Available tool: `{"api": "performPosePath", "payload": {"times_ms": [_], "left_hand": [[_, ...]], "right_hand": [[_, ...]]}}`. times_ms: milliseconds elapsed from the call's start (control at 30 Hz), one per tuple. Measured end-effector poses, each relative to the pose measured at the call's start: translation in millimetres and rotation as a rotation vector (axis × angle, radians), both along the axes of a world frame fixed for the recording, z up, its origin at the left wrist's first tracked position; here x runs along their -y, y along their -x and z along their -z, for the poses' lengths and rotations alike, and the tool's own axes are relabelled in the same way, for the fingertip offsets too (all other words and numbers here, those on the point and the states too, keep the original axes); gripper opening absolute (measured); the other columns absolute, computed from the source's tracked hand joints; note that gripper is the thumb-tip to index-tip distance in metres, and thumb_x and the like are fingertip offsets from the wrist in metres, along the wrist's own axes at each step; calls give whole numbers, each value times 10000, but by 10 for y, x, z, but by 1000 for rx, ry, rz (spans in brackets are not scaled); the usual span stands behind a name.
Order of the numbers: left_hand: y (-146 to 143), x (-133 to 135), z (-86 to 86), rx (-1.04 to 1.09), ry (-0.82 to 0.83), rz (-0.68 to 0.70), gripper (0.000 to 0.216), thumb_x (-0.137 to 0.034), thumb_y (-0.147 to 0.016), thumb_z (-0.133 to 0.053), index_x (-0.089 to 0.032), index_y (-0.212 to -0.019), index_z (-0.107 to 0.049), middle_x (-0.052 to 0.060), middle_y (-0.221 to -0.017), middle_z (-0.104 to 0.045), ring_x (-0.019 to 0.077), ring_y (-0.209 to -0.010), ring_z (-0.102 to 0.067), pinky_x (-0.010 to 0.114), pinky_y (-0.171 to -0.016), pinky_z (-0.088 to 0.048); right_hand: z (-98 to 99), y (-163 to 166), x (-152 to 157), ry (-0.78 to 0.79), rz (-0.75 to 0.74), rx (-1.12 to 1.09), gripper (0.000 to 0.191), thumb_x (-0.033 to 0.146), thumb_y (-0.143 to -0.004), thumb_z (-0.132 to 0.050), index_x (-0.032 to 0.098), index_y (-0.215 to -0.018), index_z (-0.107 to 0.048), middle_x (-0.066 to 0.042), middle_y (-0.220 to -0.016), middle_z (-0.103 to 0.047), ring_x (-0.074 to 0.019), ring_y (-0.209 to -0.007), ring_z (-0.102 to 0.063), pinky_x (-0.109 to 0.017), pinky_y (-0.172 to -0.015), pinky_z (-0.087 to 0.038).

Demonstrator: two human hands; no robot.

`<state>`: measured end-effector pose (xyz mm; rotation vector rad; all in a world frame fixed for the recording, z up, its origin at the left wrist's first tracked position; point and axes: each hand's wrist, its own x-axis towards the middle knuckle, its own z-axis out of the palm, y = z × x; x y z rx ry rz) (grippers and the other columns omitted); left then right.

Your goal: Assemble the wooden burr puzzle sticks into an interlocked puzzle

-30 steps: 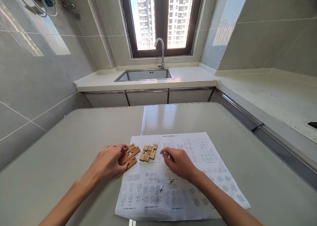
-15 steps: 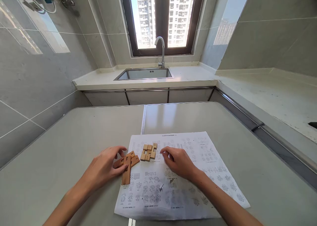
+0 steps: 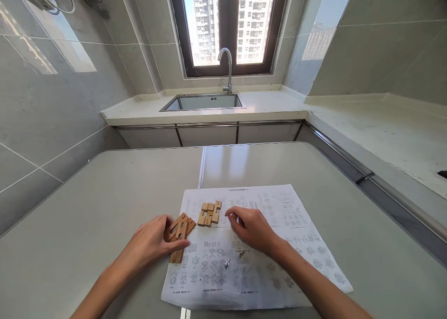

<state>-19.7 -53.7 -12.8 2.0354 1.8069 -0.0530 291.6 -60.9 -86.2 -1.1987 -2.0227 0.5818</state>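
My left hand [image 3: 153, 244] is closed around a notched wooden puzzle piece [image 3: 179, 242] that stands on end, its thumb pressing the piece from the front. Two more notched wooden pieces [image 3: 187, 224] lie just behind it at the paper's left edge. A second cluster of lighter wooden pieces [image 3: 209, 213] lies flat on the printed instruction sheet [image 3: 258, 258]. My right hand [image 3: 252, 228] rests on the sheet just right of that cluster, fingers curled, fingertips on the paper and nothing visible in them.
The sheet lies on a grey table [image 3: 87, 207] with a seam down its middle. Behind it a counter holds a steel sink [image 3: 204, 102] with a faucet [image 3: 227, 70] under a window. A second counter [image 3: 391, 132] runs along the right.
My left hand pulled one long piece out of the left group, turned it on end and drew it nearer to me. My right hand stayed put.
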Motion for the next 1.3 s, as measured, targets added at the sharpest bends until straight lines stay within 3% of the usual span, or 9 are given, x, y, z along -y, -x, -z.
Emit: {"api": "performPosePath", "payload": {"times_ms": [300, 800, 1000, 1300], "left_hand": [[-89, 189, -67, -78, 47, -1, 403, -610, -841, -564, -239, -752, -437, 20, -784, -646, 227, -687, -588, 299, -574, -311], [-46, 299, -75, 12, 99, 28, 363, -597, -882, -559, -236, -894, -583, 39, -893, -704, 245, -770, -640, 288, -618, -351], [-71, 327, -101, -42, 98, 57, 373, -579, -925, -494, -230, -799, -531, 51, -830, -696, 245, -711, -625, 299, -593, -307], [-118, 344, -141, -65, 69, 49, 378, -597, -916, -477, -231, -944, -565, 84, -903, -727, 296, -799, -676, 313, -619, -350]], "right_hand": [[21, 8, 6, 21, -5, 1, 224, 167, -1020, -505, 210, -1056, -721, 11, -715, -700, -129, -543, -547, -255, -582, -398], [26, 13, -1, 20, -14, 5, 225, 203, -1035, -491, 219, -1068, -713, 10, -723, -694, -140, -557, -553, -268, -599, -418], [29, 17, 6, 16, -10, 2, 219, 207, -1032, -489, 223, -1052, -706, 9, -719, -690, -139, -557, -546, -267, -601, -418], [38, 1, 11, 28, -23, -9, 230, 213, -1041, -473, 224, -1069, -701, 10, -730, -692, -136, -551, -536, -267, -596, -410]]}}
